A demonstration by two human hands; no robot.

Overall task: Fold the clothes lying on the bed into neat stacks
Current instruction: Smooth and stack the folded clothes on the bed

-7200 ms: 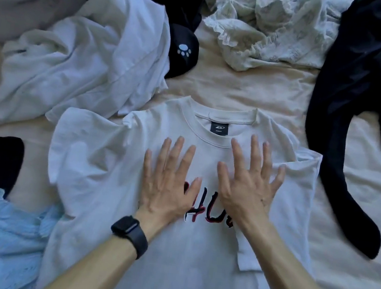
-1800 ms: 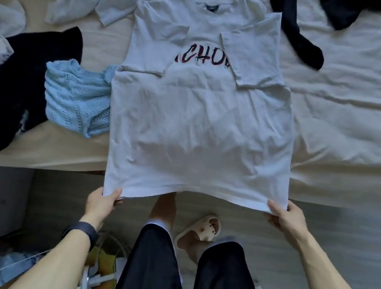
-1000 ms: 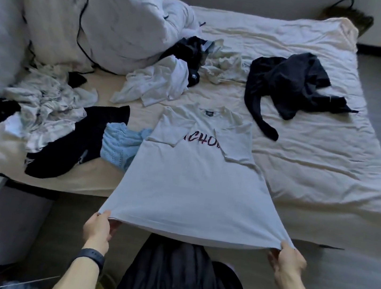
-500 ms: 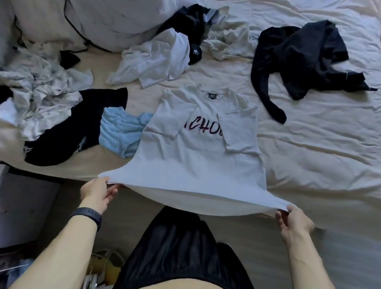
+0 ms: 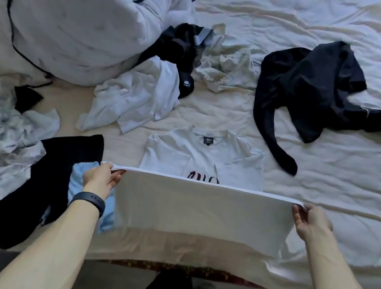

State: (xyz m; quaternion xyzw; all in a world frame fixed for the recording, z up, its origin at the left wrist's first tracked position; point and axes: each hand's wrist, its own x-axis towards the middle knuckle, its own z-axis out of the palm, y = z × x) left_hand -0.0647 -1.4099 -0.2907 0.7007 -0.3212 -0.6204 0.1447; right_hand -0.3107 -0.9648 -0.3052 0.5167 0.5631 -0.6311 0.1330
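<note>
White T-shirt [image 5: 199, 210] hem stretched taut between your fingers [image 5: 115, 177]. Your left hand [image 5: 101, 178] and right hand [image 5: 310, 220] each pinched one corner, collar beyond your fingertips.

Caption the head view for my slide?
Left hand and right hand hold the hem of the white T-shirt, lifted over its chest print, on the bed.
</note>
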